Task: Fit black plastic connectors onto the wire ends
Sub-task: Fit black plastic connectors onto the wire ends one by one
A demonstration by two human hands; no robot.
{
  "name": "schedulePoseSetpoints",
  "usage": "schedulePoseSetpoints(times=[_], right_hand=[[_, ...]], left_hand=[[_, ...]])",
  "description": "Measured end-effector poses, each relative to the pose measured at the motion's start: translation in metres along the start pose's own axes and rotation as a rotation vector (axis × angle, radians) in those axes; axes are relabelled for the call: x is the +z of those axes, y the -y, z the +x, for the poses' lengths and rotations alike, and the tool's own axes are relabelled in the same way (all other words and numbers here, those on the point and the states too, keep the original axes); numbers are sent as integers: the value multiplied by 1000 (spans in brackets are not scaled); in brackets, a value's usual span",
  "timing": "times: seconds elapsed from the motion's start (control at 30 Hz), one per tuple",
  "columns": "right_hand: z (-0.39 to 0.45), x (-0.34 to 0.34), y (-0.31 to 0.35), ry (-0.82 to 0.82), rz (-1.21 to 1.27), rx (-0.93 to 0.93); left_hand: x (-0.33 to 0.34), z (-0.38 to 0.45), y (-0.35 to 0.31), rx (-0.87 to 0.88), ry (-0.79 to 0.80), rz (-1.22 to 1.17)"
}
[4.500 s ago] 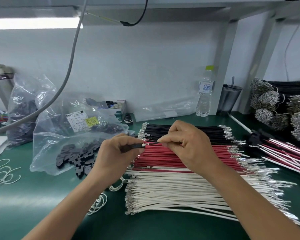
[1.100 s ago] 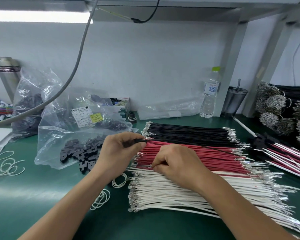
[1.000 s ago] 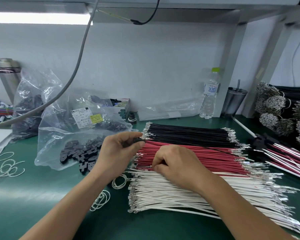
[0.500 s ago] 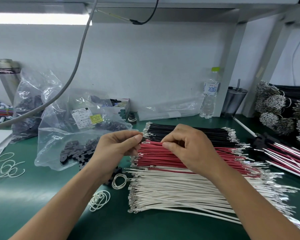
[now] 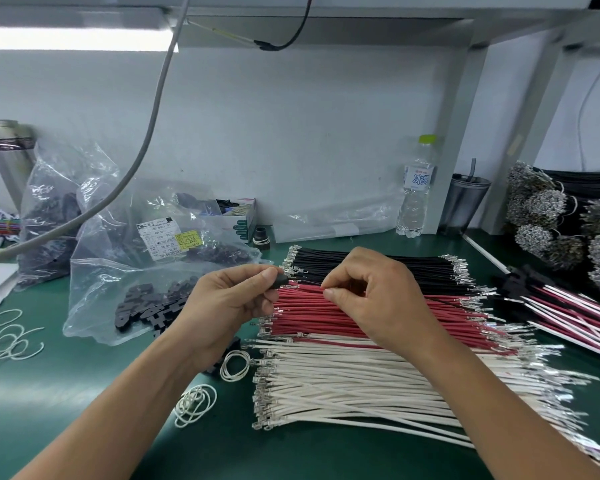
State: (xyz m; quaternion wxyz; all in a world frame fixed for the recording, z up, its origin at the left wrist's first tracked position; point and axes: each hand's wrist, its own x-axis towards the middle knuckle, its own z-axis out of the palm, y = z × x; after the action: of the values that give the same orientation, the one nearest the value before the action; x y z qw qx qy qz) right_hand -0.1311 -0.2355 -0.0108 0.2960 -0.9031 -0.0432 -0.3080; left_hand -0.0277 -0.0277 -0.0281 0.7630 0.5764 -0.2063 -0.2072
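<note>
I take the red wires (image 5: 312, 311) as my landmark, the middle row of three lying on the green mat (image 5: 84, 393). Well to the left of them sit two clear bags (image 5: 118, 271) of spare black connectors, and between the bags and the red row I count three little heaps of white bands (image 5: 194, 405) on the mat, though the tangles may hide more.

Just left of the red row's near ends, my left hand (image 5: 229, 303) pinches one black connector (image 5: 280, 280) between thumb and forefinger, fingers curled tight round it. I judge the step in hand to be the seating of a wire: a thin dark wire (image 5: 303, 280) runs from the connector's mouth across to my right hand (image 5: 374, 299), which hovers above the red row with thumb and forefinger pinched narrow on it. Whether the terminal is already home in the housing I cannot tell; the joint is too small.

The next move, I think, calls for a straight push along the wire's own line while the left hand holds the connector steady, since a thin lead would buckle if pushed at a slant.

Behind the red row lie the black wires (image 5: 378, 268), in front the white wires (image 5: 361, 386): three colours, each far too many to count. Right of the red row lie finished harnesses (image 5: 568, 313), and behind them several bundled coils (image 5: 548, 209). One water bottle (image 5: 415, 188) and one tumbler (image 5: 465, 202) stand behind.
</note>
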Motion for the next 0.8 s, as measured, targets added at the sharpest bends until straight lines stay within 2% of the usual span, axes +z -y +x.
schedulePoseSetpoints(times=[0.5,0.8], right_hand=[[-1,1,0,-69,53,-13],[1,-3,1,38,13,33]], left_hand=[[1,0,1,-9,9,-64],[2,-2,1,33,16,31]])
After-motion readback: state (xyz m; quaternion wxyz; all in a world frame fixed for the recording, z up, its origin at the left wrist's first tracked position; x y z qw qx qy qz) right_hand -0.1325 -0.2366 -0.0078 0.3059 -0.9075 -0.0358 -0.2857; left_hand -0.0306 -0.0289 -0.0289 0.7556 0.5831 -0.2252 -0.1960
